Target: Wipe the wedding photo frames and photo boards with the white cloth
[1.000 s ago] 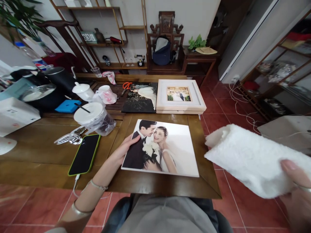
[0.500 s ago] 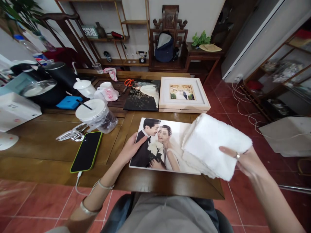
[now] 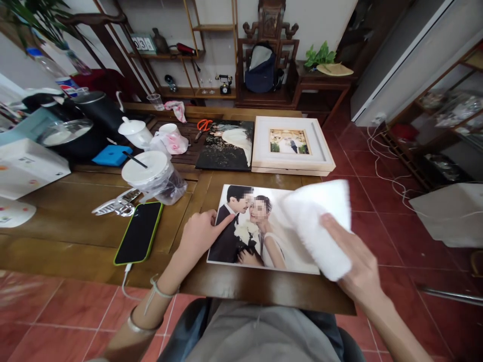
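Note:
A wedding photo print (image 3: 273, 244) showing a couple lies at the front edge of the wooden table. My left hand (image 3: 199, 234) grips its left edge, the thumb resting on the picture and the other fingers curled at the side. A folded white towel (image 3: 305, 208) covers the print's right part, slightly blurred. Wrapped round the towel's right side is my right hand (image 3: 352, 256), its thumb on top and its other fingers mostly hidden.
Behind the print are a dark wedding photo (image 3: 226, 153) and a pale framed picture (image 3: 320, 146). To the left lie a charging phone (image 3: 139, 234), a lidded cup (image 3: 147, 168) and a silvery item (image 3: 117, 203). Orange-handled scissors (image 3: 204, 124) rest farther back.
My right hand has swung the towel leftward and turned it over the print's right part. My left hand stays at the left edge, its fingers slightly shifted. The view has moved a little.

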{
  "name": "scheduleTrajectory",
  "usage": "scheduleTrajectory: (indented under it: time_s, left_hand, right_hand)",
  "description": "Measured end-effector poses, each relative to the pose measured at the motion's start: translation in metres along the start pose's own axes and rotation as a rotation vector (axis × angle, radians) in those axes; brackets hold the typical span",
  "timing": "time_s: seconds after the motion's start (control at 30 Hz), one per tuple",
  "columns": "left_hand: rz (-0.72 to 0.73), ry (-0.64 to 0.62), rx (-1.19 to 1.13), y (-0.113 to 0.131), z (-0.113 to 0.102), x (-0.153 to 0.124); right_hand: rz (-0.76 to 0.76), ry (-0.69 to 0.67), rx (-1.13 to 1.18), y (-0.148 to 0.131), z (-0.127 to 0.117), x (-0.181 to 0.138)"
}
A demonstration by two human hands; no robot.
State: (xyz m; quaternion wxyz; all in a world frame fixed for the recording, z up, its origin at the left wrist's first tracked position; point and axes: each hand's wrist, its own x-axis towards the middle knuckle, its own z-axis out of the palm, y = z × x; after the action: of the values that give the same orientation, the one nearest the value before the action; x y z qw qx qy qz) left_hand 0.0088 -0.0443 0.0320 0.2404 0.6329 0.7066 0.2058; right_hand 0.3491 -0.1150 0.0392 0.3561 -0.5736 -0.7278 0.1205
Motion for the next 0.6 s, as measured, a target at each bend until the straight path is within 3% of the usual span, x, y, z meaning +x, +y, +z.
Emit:
scheduleTrajectory:
  time_s: [0.13, 0.2, 0.3, 0.43, 0.6]
  left_hand:
    - [-0.014, 0.118, -0.081, -0.001, 0.010, -0.013]
    - [0.032, 0.182, -0.233, -0.001, 0.013, -0.018]
    - [0.201, 0.201, -0.294, -0.001, 0.017, -0.020]
    - [0.425, 0.066, -0.210, -0.002, 0.019, -0.016]
    - [0.526, -0.039, -0.193, -0.007, 0.023, -0.011]
  right_hand:
    - [-0.393, -0.113, -0.224, -0.005, 0.036, 0.009]
    - [-0.483, -0.129, -0.288, -0.006, 0.043, 0.013]
    - [-0.498, -0.148, -0.277, -0.007, 0.046, 0.017]
    - [-0.485, -0.142, -0.241, -0.007, 0.049, 0.020]
    - [-0.480, -0.086, -0.239, -0.006, 0.055, 0.019]
